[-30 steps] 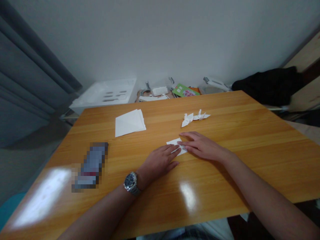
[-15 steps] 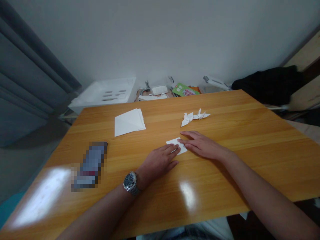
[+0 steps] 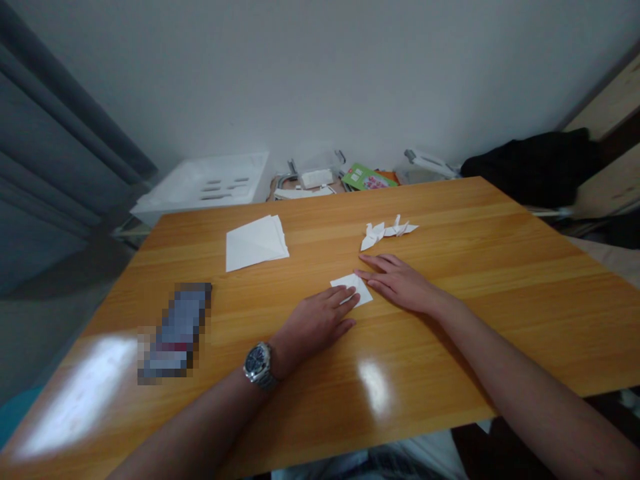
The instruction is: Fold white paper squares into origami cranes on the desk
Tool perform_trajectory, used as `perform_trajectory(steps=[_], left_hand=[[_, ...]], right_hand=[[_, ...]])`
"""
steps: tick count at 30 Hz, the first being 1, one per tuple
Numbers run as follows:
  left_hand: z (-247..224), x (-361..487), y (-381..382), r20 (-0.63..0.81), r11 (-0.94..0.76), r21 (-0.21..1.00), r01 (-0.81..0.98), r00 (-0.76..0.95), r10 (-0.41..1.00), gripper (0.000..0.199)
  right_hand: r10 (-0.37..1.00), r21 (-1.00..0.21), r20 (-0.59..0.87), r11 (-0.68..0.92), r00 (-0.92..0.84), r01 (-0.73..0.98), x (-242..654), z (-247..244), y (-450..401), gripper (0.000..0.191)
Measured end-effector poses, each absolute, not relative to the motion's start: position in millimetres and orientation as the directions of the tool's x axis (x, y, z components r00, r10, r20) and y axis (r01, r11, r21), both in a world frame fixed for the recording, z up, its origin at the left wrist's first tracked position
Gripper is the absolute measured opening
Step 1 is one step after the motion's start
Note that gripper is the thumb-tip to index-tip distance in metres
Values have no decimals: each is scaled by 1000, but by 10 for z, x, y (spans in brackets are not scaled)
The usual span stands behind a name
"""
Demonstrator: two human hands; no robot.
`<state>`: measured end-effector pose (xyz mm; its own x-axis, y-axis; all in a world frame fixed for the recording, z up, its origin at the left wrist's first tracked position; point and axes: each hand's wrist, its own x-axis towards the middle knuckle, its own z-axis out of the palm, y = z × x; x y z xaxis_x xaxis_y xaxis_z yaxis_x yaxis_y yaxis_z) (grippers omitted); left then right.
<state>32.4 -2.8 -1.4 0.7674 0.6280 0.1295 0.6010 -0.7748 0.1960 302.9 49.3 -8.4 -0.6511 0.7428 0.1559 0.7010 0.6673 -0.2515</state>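
Observation:
A small folded piece of white paper (image 3: 364, 296) lies flat on the wooden table. My left hand (image 3: 320, 320), with a metal watch (image 3: 258, 363) on its wrist, rests its outstretched fingers on the paper and covers part of it. At the paper's upper right corner, the fingers of my right hand (image 3: 397, 283) are spread; the index fingertip is at the corner. Just beyond that hand stand two white origami cranes (image 3: 373, 235), one partly behind the other.
A stack of white paper sheets (image 3: 255, 243) lies at the back left of the table (image 3: 475, 233). A pixelated phone-like object (image 3: 177, 330) is on the left. Behind the table are a white tray (image 3: 200, 180), a green booklet (image 3: 367, 177) and a black cloth (image 3: 530, 167).
My right hand has slid slightly away from me along the paper's edge towards its upper corner. My left hand stays on the paper. The whole view has shifted a little.

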Motion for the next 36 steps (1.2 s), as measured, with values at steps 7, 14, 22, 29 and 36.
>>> perform_trajectory(steps=[7, 14, 22, 29, 36], left_hand=[[-24, 314, -17, 123, -769, 222, 600, 765, 633, 50], [-18, 307, -12, 154, -772, 232, 592, 761, 630, 50], [-16, 271, 35, 163, -763, 182, 620, 746, 645, 48], [-32, 278, 61, 185, -765, 177, 620, 742, 644, 41], [16, 264, 44, 131, -764, 193, 615, 756, 642, 50]], right_hand=[[755, -191, 204, 655, -623, 731, 2988, -102, 480, 43], [709, -268, 219, 704, -670, 657, 2998, -76, 496, 43], [657, -345, 162, 737, -737, 581, 2963, -107, 471, 44], [672, -350, 111, 716, -732, 604, 2943, -85, 436, 45], [673, -381, 78, 702, -735, 602, 2961, -104, 432, 49]])
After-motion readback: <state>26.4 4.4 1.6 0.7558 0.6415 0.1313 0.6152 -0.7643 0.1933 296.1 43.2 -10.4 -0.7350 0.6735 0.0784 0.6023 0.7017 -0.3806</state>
